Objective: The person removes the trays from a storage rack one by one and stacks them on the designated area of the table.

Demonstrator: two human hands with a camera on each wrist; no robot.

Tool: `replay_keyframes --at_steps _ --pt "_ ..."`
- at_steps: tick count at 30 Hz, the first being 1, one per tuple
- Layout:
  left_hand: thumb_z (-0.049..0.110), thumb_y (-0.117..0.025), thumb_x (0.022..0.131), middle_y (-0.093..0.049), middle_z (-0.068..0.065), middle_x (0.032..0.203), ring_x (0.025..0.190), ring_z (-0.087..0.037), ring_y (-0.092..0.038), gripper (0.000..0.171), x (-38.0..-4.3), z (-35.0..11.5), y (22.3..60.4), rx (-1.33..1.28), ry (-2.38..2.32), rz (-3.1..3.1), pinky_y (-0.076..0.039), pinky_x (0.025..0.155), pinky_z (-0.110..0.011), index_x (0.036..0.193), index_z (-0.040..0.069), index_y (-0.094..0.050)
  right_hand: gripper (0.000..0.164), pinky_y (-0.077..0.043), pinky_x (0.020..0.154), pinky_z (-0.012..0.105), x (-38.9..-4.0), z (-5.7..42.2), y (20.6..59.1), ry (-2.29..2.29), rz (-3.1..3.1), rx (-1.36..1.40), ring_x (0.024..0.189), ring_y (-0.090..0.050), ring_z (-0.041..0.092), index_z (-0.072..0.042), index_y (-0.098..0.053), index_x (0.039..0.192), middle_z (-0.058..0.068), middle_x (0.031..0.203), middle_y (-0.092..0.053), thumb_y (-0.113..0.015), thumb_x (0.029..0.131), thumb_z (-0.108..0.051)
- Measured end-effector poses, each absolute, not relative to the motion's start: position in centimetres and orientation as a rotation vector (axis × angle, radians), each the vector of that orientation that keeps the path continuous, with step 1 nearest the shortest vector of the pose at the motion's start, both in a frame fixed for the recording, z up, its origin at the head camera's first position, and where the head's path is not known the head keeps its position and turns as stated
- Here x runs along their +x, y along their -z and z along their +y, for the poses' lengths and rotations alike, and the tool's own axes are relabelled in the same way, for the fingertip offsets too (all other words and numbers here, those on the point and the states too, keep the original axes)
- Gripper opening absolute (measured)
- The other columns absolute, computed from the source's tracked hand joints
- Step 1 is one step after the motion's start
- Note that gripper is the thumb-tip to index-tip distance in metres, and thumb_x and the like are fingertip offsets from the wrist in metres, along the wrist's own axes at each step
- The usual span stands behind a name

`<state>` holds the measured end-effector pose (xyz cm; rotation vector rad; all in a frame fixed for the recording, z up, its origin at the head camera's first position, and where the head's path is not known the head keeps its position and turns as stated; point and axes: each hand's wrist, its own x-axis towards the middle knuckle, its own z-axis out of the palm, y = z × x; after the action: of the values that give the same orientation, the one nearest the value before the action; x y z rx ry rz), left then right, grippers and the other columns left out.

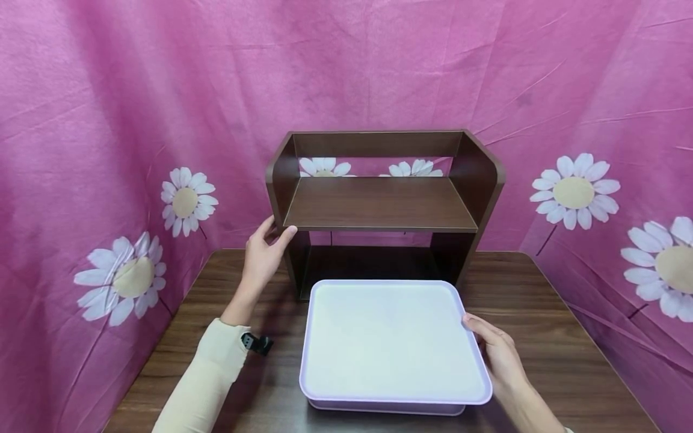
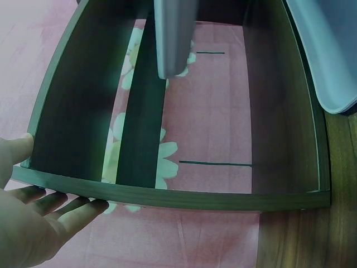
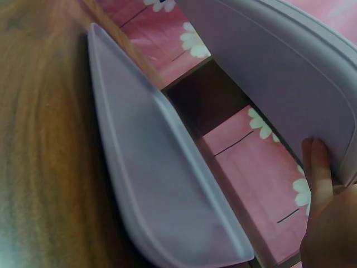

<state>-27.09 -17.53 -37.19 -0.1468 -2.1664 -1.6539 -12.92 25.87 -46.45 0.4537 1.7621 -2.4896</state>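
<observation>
A dark brown two-tier wooden shelf stands at the back of the table. My left hand grips its left side panel, thumb at the front edge and fingers along the outside, as the left wrist view also shows. With my right hand I hold a pale lilac tray by its right edge. In the right wrist view this raised tray is apart from a second lilac tray, which sits on the table in front of the shelf. From the head view, the upper tray hides most of the lower one.
The wood-grain table extends to both sides of the shelf. A pink curtain with white daisies hangs behind and beside it. A black strap device is on my left wrist.
</observation>
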Motion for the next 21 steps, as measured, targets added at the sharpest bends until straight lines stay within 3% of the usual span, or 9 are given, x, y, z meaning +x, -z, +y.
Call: replay_keyframes --at_steps 14,21 --pt "0.028 -0.08 0.099 -0.071 -0.021 0.136 0.131 -0.028 -0.067 0.054 -27.2 -17.5 37.2 -0.149 1.661 -2.159 -0.055 0.113 -0.036 0.147 0.009 -0.064 0.027 -0.061 0.061 0.02 -13.3 25.7 49.4 2.501 1.717 0.448 0.067 -0.068 0.002 -0.029 -0.083 0.096 -0.012 0.075 -0.072 -0.063 0.108 -0.016" --pt "0.028 -0.08 0.099 -0.071 -0.022 0.137 0.13 -0.028 -0.067 0.055 -27.2 -17.5 37.2 -0.146 1.663 -2.166 -0.055 0.113 -0.037 0.147 0.008 -0.063 0.029 -0.054 0.053 0.015 -13.4 25.7 50.1 2.501 1.702 0.462 0.062 -0.061 -0.001 -0.029 -0.083 0.095 -0.014 0.069 -0.066 -0.063 0.107 -0.012"
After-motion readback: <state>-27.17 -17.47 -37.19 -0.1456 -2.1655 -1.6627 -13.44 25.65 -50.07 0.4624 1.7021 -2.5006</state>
